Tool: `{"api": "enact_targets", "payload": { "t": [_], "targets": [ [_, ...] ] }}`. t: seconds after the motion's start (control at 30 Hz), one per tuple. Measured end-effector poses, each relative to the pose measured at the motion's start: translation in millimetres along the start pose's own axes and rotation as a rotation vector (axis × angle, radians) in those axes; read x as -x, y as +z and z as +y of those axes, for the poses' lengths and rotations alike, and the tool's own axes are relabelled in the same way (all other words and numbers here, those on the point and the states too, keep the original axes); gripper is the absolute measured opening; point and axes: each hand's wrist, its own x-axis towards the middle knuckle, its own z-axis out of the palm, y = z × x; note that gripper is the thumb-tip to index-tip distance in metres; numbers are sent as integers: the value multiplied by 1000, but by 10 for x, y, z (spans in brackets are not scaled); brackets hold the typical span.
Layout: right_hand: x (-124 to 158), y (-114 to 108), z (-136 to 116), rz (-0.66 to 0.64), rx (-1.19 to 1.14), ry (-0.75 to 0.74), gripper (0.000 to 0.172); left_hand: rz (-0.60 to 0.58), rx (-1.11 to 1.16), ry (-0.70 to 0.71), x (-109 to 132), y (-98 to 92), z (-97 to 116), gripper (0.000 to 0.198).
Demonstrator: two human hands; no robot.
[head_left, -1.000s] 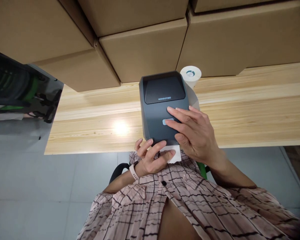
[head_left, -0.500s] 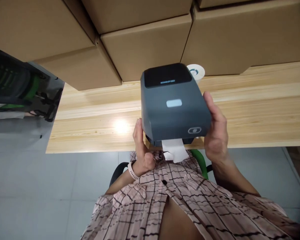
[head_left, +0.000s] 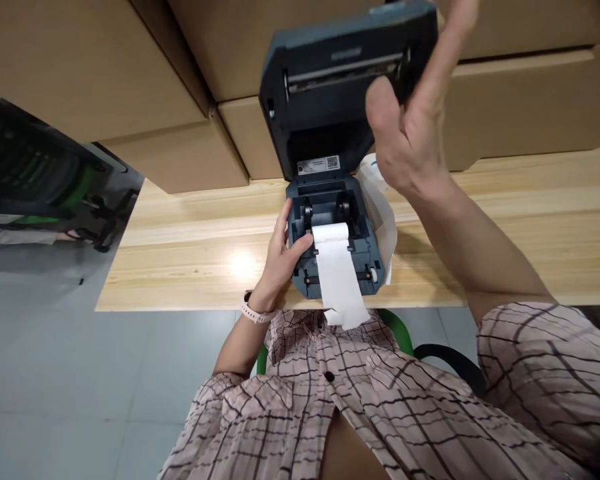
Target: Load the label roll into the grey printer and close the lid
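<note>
A: Hand states?
B: My head feed: left hand [head_left: 283, 257] braces the label printer [head_left: 365, 247] by its left wall, thumb over the rim, just beside the white label roll [head_left: 331, 232]. Right hand [head_left: 415, 143] at the right edge of the lid [head_left: 325, 110], thumb spread wide; fingers blurred, partly hidden, can't tell how firm.
A: Printer position?
B: On the wooden table [head_left: 190, 233], near its front edge, lid raised toward the cartons [head_left: 175, 157]. Paper strip [head_left: 339, 277] hangs out the front.
A: Doing this well?
B: I'd press the base down so it doesn't tip, support the lid until it rests by itself, fingers off the silvery bar [head_left: 337, 78], left thumb clear of the roll.
</note>
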Motion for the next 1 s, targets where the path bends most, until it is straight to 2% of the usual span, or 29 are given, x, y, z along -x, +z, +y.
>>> {"api": "enact_targets", "payload": {
  "t": [0.1,0.2,0.27,0.33,0.4,0.43,0.5,0.6,0.67,0.87,1.0],
  "targets": [
    [-244,-1,7,199,40,-50,104,23,32,-17,20,9,-36,85],
    [-297,-49,13,52,70,-31,90,19,31,-9,29,12,-35,82],
    [-199,-76,26,29,122,-94,90,33,34,-7,29,15,-38,79],
    [-3,-69,40,110,191,-243,83,62,45,-15,22,17,-45,76],
    [249,-19,48,180,197,-373,58,79,51,-27,1,10,-49,72],
    [378,17,49,161,171,-398,45,82,49,-30,-16,2,-49,72],
    [602,99,44,-37,91,-350,31,81,29,-22,-60,-23,-42,72],
    [786,196,31,-472,-18,-232,34,69,-25,13,-130,-68,-24,72],
    [811,231,26,-635,-72,-246,37,63,-57,28,-163,-92,-16,71],
    [717,241,54,-744,-105,-318,37,36,-59,80,-205,-134,-21,80],
    [612,27,120,-828,-342,-274,44,-3,-11,104,-188,-159,5,81]
  ]
}}
